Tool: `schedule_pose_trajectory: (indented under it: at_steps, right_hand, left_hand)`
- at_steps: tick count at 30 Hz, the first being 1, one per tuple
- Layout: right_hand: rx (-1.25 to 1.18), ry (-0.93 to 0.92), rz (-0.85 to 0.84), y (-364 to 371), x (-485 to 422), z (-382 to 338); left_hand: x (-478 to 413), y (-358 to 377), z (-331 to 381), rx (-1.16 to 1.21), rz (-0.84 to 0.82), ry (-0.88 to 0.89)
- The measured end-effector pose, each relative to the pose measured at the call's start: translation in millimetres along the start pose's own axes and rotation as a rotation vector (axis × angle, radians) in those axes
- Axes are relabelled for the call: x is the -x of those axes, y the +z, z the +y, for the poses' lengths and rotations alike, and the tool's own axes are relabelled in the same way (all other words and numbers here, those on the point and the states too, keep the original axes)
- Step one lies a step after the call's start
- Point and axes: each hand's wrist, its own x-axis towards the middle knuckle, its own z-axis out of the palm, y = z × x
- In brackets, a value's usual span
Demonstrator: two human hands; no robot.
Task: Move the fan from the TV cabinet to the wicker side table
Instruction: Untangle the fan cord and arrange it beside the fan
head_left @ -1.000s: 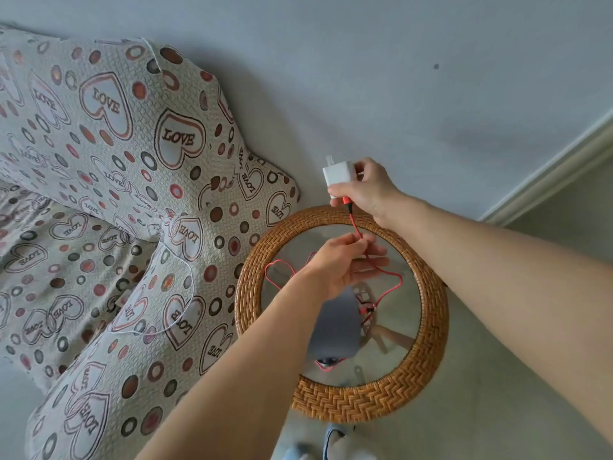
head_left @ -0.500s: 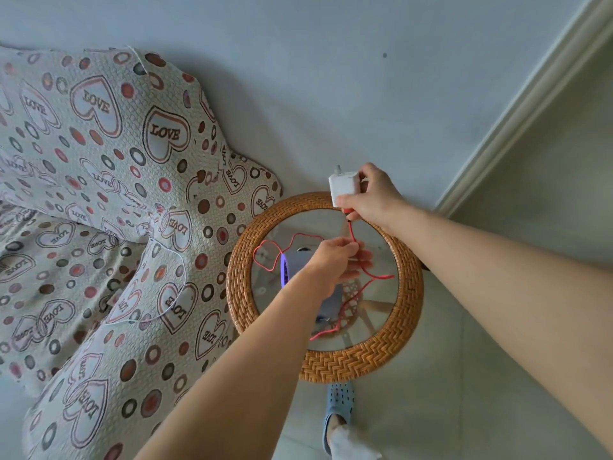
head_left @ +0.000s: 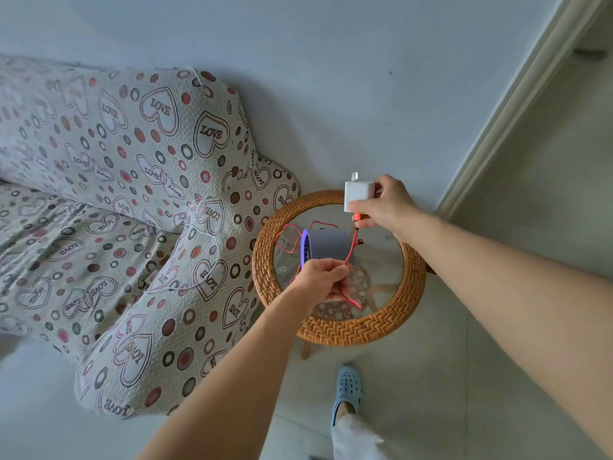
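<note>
Looking straight down here: pale blue-grey wall across the top of the frame, white skirting board [head_left: 517, 104] slanting down from the upper right, light floor tiles [head_left: 431, 376] below. On the left, filling that whole side, a sofa [head_left: 132, 210] under a cover printed with "LOVE" hearts and dots. Just beside its arm, centre-right, sits the round wicker side table [head_left: 335, 330], woven rim around a glass top, wooden legs visible through the glass.

And there's the fan [head_left: 326, 244], grey body with a purple rim, resting on the glass toward the upper left of the table. A red cable [head_left: 351, 250] loops around behind it and runs up and down across the tabletop.

Right hand [head_left: 384, 207], upper edge of the table: fingers closed around a white charger plug [head_left: 359, 195], prongs pointing up toward the wall, red connector coming out under the thumb. Left hand [head_left: 323, 280], just below the fan: curled shut, pinching the red cable, the loose end trailing out below the fingers. At the bottom, a foot in a blue perforated clog [head_left: 346, 390] on the tiles.
</note>
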Motion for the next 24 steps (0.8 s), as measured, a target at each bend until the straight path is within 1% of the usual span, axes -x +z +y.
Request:
schedule_pose_trajectory:
  at_steps: [4, 8, 10, 12, 15, 17, 24]
  right_hand:
    - [-0.063, 0.010, -0.017, 12.3, 18.8, -10.9]
    - [-0.234, 0.011, 0.082, 15.9, 23.9, -31.0]
    - [-0.286, 0.005, 0.130, 12.3, 21.1, -43.5]
    - [-0.306, -0.005, 0.152, 8.5, 16.7, -53.4]
    - [-0.325, -0.023, 0.159, 4.3, 7.5, -62.7]
    - [-0.312, -0.027, 0.167, 0.1, -1.5, -66.8]
    - [-0.339, -0.012, 0.243, -26.3, -45.5, -83.6]
  left_hand:
    - [24.8, -30.1, -17.3, -0.142, 0.081, 0.066]
    - [40.5, -68.9, -30.4, -0.356, 0.219, 0.099]
    - [46.0, -90.6, -31.5, -0.391, 0.297, 0.104]
    - [48.6, -109.5, -24.8, -0.372, 0.363, 0.119]
    - [46.0, -130.6, -5.5, -0.282, 0.472, 0.156]
    - [41.3, -142.6, 5.9, -0.289, 0.548, 0.181]
    - [22.8, -182.9, 38.9, -0.164, 0.667, 0.209]
